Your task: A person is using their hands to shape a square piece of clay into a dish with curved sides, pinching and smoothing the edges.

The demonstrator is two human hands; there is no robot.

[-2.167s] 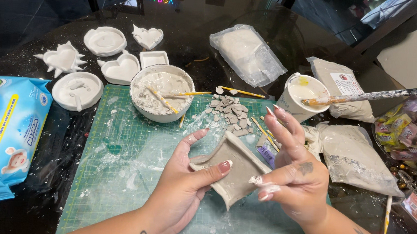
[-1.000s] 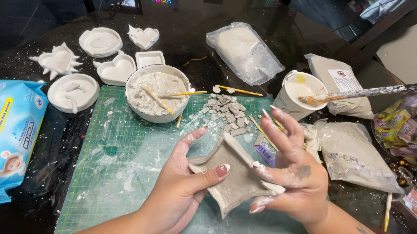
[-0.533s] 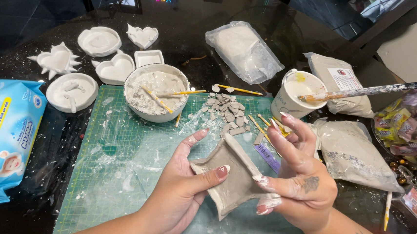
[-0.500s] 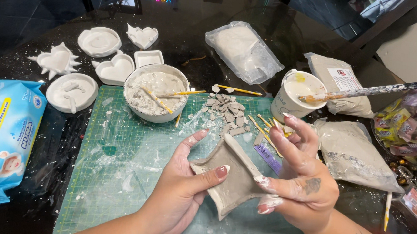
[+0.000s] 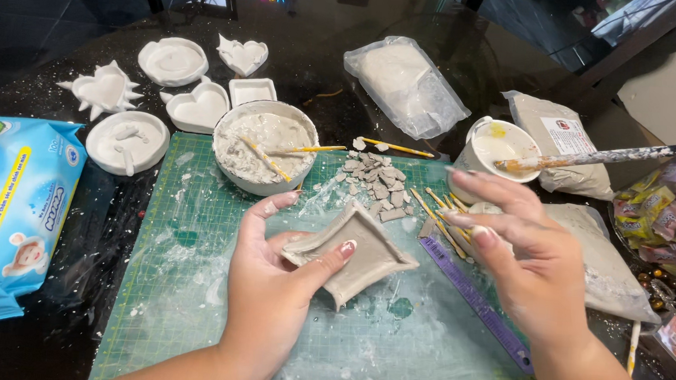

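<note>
Above the green cutting mat (image 5: 189, 283), a square grey clay dish (image 5: 357, 251) with upturned corners and a rough, matte surface is sitting in the left hand (image 5: 275, 297). That hand is cupping it from below, thumb pressing on the near rim and fingers curling behind the far side, so the grip is clamped on the dish. The right hand (image 5: 527, 267) is hovering just beside the dish without touching it, fingers spread and slack, holding nothing.

The mat under both hands is showing a printed grid smeared with pale, chalky residue. Near its far edge a heap of broken grey clay shards (image 5: 378, 181) is lying, angular and dry. Beside them thin wooden sticks (image 5: 439, 213) are fanning out, and a purple ruler (image 5: 477, 303) is running diagonally under the right hand.

A round white bowl (image 5: 266, 145) crusted with lumpy grey paste is standing at the mat's far left corner, yellow sticks leaning in it. Behind it, smooth white moulds (image 5: 172, 63) are resting on the glossy black table (image 5: 41, 352): round, heart, square and spiky shapes. A white cup (image 5: 503, 150) is holding a long paintbrush. Clear plastic bags of pale powder (image 5: 405, 84) are lying nearby, and a blue soft pack of wipes (image 5: 7, 214) is sitting at the left.
</note>
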